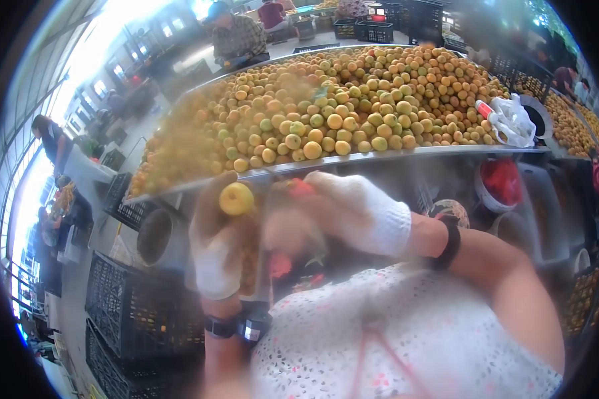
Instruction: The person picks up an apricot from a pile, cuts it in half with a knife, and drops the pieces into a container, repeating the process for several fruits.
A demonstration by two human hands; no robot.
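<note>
My left hand (214, 233), in a white work glove, is closed around a yellow fruit (236, 199) below the front edge of the fruit table (353, 158). Close beside it, my right hand (353, 207), also gloved, has its fingers bent toward the left one. A small red object (300, 187) shows at the right hand's fingertips, too blurred to identify. Beyond both hands lies a large heap of orange and yellow-green fruit (333, 122). A smear on the lens hides part of the right fingers.
Black crates (123, 299) stand at the lower left beside a round bin (156, 236). A white plastic bag (514, 121) lies on the heap's right side. A bucket with red lining (499, 185) is at the right. People (236, 38) are at work across the table and at the left.
</note>
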